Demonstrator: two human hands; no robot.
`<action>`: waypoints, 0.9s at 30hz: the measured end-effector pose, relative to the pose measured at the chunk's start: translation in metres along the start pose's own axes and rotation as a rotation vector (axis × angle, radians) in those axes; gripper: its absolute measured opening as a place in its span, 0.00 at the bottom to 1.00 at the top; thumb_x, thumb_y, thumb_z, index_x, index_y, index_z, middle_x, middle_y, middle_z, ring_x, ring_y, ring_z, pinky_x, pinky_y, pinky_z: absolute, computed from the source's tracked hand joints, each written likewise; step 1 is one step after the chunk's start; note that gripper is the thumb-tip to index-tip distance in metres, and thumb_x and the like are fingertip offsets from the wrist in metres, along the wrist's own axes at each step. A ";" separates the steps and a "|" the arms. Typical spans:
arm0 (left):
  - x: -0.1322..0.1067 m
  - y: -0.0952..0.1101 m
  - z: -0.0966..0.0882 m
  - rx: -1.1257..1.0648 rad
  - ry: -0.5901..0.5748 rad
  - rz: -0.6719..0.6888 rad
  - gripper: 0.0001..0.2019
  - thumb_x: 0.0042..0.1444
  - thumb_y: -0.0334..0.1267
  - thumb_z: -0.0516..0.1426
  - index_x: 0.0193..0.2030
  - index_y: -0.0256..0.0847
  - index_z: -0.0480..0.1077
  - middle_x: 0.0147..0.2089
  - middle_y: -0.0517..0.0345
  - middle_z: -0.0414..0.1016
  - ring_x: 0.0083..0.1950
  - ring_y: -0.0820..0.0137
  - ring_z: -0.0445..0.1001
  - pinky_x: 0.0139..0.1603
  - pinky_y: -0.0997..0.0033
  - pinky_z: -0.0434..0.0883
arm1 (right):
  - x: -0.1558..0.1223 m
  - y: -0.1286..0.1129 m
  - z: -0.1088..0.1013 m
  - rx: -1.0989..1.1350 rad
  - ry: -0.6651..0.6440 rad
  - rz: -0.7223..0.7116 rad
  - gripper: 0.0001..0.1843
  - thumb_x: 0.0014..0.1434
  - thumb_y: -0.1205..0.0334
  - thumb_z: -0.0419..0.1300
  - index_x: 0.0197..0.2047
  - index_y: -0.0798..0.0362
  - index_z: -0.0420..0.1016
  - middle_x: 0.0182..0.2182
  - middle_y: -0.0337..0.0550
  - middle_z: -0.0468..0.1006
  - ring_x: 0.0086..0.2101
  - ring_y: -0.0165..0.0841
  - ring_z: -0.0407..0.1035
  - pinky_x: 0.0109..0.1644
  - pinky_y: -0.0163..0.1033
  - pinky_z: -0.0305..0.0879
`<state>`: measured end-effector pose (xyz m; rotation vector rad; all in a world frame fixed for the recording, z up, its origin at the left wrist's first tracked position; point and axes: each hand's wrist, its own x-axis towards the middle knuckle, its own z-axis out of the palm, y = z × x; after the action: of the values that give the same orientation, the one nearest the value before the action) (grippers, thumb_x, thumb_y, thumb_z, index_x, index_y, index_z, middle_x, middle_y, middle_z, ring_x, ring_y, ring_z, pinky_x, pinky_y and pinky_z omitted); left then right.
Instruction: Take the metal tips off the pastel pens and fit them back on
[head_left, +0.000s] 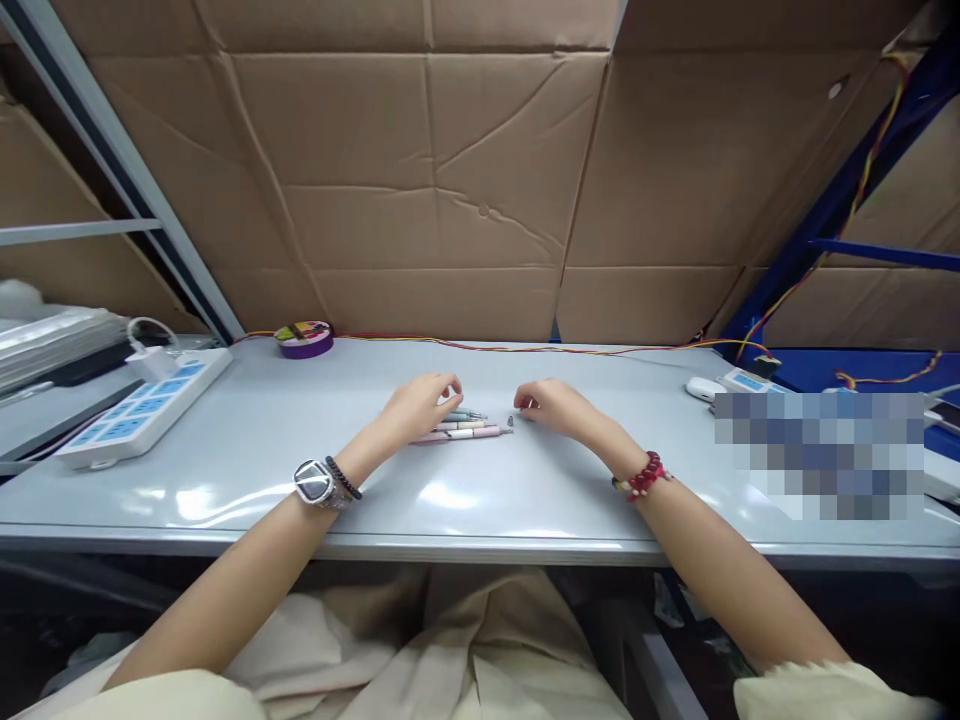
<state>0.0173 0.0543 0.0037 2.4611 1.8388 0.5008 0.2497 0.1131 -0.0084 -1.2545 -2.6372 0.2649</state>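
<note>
Several pastel pens [469, 428] lie side by side in the middle of the grey table [247, 450]. My left hand [420, 403] rests on their left ends with its fingers curled over them. My right hand [551, 402] lies just right of the pen tips, fingers curled in a pinch near a small dark cap-like piece [511, 420]; what it holds, if anything, is too small to name. A watch and dark bead band sit on my left wrist, red beads on my right.
A white and blue power strip [142, 405] lies at the left with a plugged charger. A purple tape roll [304, 339] stands at the back. Coloured wires [570, 349] run along the cardboard wall. White devices [731, 383] sit at the right, beside a blurred patch.
</note>
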 end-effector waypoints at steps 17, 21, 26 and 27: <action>-0.005 0.010 -0.012 0.025 -0.269 0.136 0.05 0.52 0.38 0.55 0.28 0.41 0.69 0.46 0.53 0.67 0.49 0.61 0.65 0.47 0.66 0.64 | -0.007 0.028 -0.020 0.135 -0.126 0.081 0.21 0.50 0.63 0.63 0.49 0.52 0.71 0.39 0.44 0.78 0.35 0.35 0.71 0.34 0.34 0.64; -0.008 0.002 -0.020 0.027 -0.343 0.052 0.15 0.49 0.39 0.55 0.46 0.47 0.68 0.49 0.55 0.66 0.50 0.60 0.65 0.46 0.66 0.65 | -0.004 0.026 -0.013 0.153 -0.143 0.078 0.25 0.50 0.66 0.62 0.53 0.54 0.69 0.39 0.45 0.78 0.35 0.35 0.72 0.34 0.34 0.64; -0.009 -0.011 -0.026 0.031 -0.438 -0.080 0.35 0.48 0.51 0.55 0.64 0.51 0.53 0.54 0.50 0.66 0.50 0.57 0.68 0.43 0.63 0.67 | -0.002 0.012 -0.005 0.168 -0.140 0.004 0.27 0.50 0.55 0.63 0.53 0.54 0.69 0.41 0.47 0.77 0.36 0.35 0.71 0.36 0.34 0.64; -0.009 -0.013 -0.026 0.032 -0.453 -0.100 0.35 0.48 0.52 0.55 0.64 0.50 0.52 0.54 0.49 0.67 0.49 0.56 0.69 0.42 0.63 0.67 | -0.002 0.009 -0.003 0.160 -0.122 -0.006 0.26 0.51 0.52 0.63 0.52 0.54 0.70 0.41 0.48 0.76 0.36 0.36 0.71 0.36 0.35 0.64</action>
<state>-0.0041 0.0457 0.0238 2.2406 1.7692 -0.0894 0.2580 0.1174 -0.0077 -1.2138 -2.6572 0.5561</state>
